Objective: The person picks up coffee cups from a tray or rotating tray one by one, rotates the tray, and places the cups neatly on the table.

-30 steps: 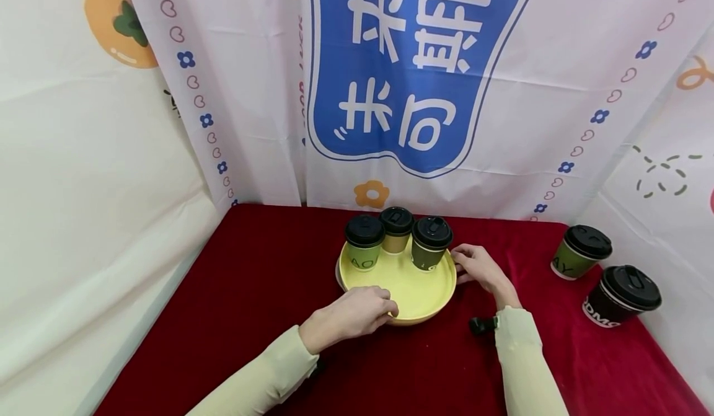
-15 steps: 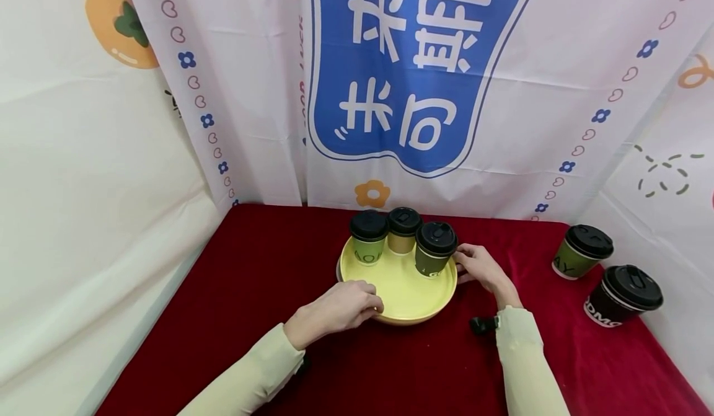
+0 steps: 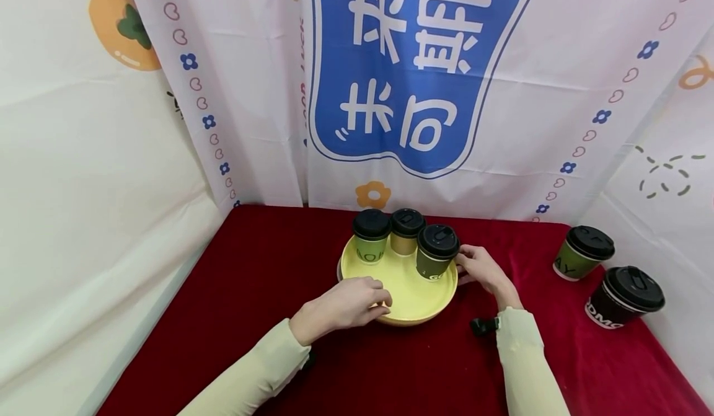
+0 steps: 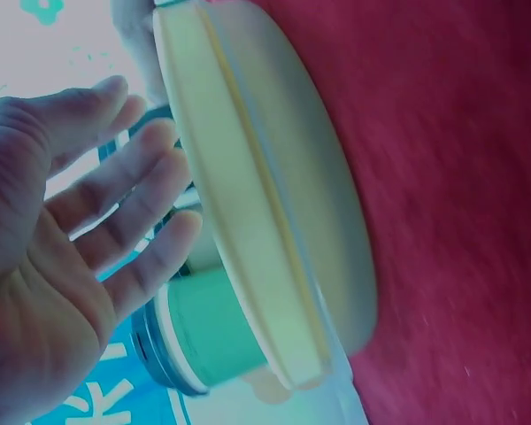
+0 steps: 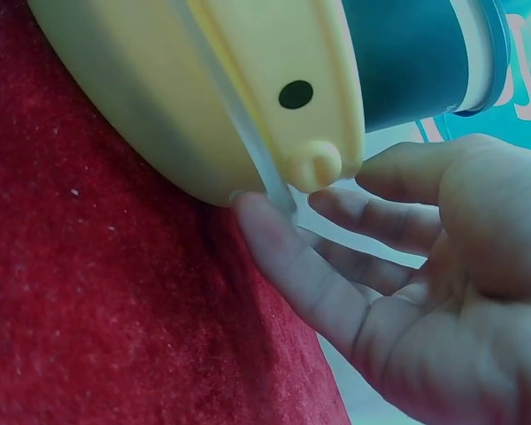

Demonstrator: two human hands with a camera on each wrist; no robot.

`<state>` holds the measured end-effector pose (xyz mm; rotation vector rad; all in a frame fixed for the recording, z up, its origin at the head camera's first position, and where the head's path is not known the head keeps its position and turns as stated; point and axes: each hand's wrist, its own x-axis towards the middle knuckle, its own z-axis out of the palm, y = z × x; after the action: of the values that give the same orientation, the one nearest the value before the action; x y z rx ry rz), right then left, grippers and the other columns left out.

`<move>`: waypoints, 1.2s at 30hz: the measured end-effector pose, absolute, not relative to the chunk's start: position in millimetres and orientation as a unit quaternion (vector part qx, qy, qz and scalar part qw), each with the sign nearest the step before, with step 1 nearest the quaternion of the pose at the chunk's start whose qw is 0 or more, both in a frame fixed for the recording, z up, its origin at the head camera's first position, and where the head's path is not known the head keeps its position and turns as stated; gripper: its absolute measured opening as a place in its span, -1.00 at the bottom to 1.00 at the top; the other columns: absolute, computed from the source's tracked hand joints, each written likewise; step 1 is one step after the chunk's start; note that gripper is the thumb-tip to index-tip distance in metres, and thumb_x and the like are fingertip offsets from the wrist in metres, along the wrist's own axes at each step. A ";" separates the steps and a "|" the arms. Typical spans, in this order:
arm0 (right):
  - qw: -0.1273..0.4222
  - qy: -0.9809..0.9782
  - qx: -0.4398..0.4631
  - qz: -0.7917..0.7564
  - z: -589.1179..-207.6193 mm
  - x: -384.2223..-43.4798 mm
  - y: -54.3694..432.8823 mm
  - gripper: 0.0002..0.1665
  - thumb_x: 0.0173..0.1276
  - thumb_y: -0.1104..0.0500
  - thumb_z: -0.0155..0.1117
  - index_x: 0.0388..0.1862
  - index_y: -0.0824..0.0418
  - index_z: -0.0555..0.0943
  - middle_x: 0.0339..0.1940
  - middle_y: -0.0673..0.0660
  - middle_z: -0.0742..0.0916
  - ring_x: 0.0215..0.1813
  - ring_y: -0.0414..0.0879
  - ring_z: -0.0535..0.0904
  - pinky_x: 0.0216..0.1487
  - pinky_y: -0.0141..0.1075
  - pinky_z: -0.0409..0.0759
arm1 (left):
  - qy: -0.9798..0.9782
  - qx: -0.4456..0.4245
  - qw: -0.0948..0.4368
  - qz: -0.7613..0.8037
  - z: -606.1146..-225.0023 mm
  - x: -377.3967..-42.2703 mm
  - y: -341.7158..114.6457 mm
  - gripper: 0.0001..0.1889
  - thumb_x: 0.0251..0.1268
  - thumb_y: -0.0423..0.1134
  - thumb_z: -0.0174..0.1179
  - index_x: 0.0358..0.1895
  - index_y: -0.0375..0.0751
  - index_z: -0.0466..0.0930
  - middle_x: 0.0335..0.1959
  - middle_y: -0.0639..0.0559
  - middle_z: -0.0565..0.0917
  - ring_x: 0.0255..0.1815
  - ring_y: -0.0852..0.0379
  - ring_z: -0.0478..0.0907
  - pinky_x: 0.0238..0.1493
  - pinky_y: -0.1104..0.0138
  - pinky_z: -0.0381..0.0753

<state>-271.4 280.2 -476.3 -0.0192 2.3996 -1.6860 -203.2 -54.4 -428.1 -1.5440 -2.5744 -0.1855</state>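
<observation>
A round yellow turntable tray point(image 3: 409, 298) sits on the red cloth, bearing three black-lidded paper coffee cups: light green point(image 3: 370, 250), tan point(image 3: 403, 245) and dark green point(image 3: 432, 268). My left hand point(image 3: 347, 304) is at the tray's front-left rim, fingers loosely bent and holding nothing; whether the fingertips touch the rim I cannot tell. At the right edge, my right hand point(image 3: 481, 271) grips the tray, thumb low against the pale base point(image 5: 150, 115) and fingers up by the rim. Beside those fingers, the right wrist view has a yellow knob point(image 5: 319, 166) and a black dot point(image 5: 296, 94).
Two more lidded cups stand at the table's right side, a green one point(image 3: 580, 256) and a black one point(image 3: 619, 301). Red cloth point(image 3: 262, 267) covers the table. Printed white curtains point(image 3: 268, 124) hang behind and at both sides.
The tray has turned clockwise seen from above: the back cups shifted right, the dark green cup came slightly forward. My left hand moved left, then slightly back right. My right hand stayed put.
</observation>
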 end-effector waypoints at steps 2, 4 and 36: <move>0.102 0.813 -0.004 -0.573 -476.5 -270.9 280.1 -0.70 0.48 0.26 -0.01 0.02 0.45 0.51 -0.22 0.22 0.70 -0.29 -0.04 0.70 -0.29 -0.04 0.73 | -0.857 -0.505 0.079 -0.067 -428.8 -200.5 -48.0 -0.87 0.38 -0.07 0.21 -0.13 0.07 0.70 -0.25 0.18 0.65 -0.19 0.24 0.59 -0.15 0.42 0.59; 0.101 0.814 -0.008 -0.573 -476.7 -270.6 279.9 -0.70 0.48 0.26 -0.01 0.03 0.45 0.51 -0.24 0.22 0.70 -0.29 -0.04 0.70 -0.29 -0.04 0.73 | -0.859 -0.499 0.087 -0.068 -430.2 -197.5 -41.3 -0.85 0.39 -0.07 0.21 -0.09 0.07 0.68 -0.23 0.16 0.62 -0.17 0.22 0.58 -0.18 0.41 0.60; 0.109 0.811 -0.018 -0.575 -475.5 -268.9 282.0 -0.68 0.52 0.27 -0.05 0.10 0.44 0.49 -0.13 0.27 0.67 -0.25 -0.05 0.69 -0.23 -0.02 0.72 | -0.874 -0.479 0.066 -0.053 -447.8 -192.3 -46.5 -0.94 0.32 -0.11 0.28 -0.20 0.14 0.72 -0.33 0.21 0.61 -0.25 0.23 0.55 -0.22 0.44 0.55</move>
<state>-268.9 282.0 -475.5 -0.0526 2.3850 -1.6904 -192.3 -46.5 -447.8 -1.4442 -2.6362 -0.1591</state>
